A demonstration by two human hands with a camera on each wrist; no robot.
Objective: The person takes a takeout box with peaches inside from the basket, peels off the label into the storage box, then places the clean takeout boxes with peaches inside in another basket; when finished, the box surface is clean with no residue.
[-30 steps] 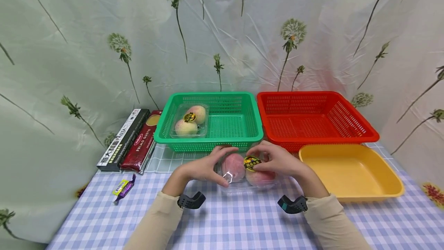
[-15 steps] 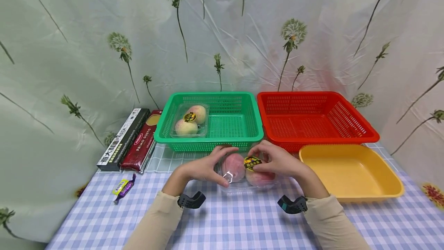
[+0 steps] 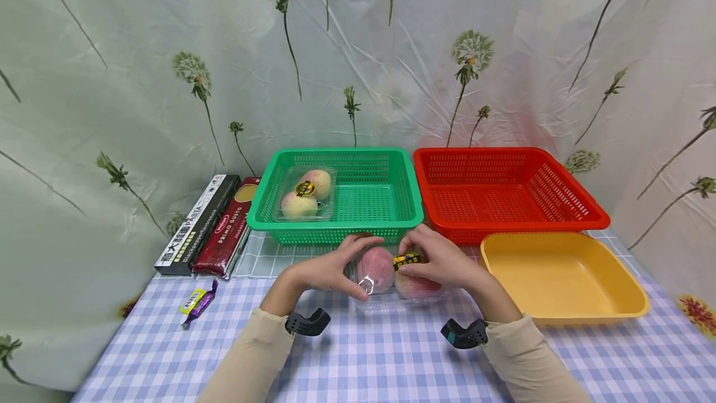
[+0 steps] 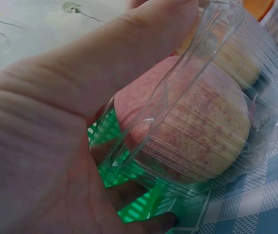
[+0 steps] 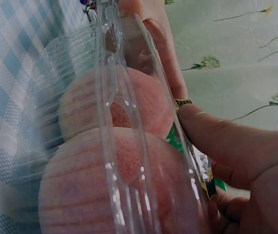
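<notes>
Both hands clasp the clear plastic clamshell box of two pink peaches [image 3: 391, 275]: the left hand [image 3: 327, 272] curls round its left end, the right hand [image 3: 447, 263] its right end with thumb on the lid, steadying it just before the green slatted plastic basket [image 3: 335, 222].

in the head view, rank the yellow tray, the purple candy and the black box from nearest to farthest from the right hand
1. Yellow tray, just to the right of the right hand.
2. Purple candy, across the table on the left, past the left hand.
3. Black box, far left against the curtain, a little beyond the candy.
</notes>
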